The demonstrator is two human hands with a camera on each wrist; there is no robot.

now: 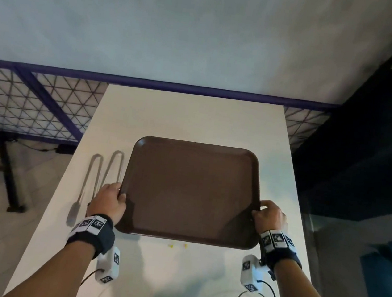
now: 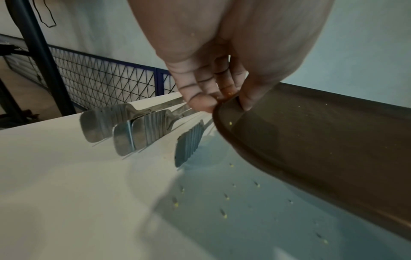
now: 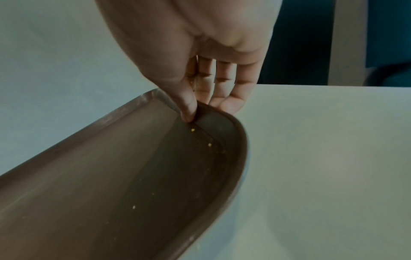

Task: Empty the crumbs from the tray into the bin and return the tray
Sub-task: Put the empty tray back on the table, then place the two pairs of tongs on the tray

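I have the brown tray (image 1: 190, 192) pinched at both side rims: left hand (image 1: 109, 202) with thumb on top and fingers under the left rim, right hand (image 1: 269, 216) the same on the right rim. Tray sits over the middle of the white table (image 1: 193, 121), near edge lifted clear of the top in the wrist views. Yellow crumbs (image 2: 225, 216) lie on the table under the near edge, and a few specks are inside the tray. Two metal tongs (image 1: 98, 180) lie along the table's left edge, just beside my left hand.
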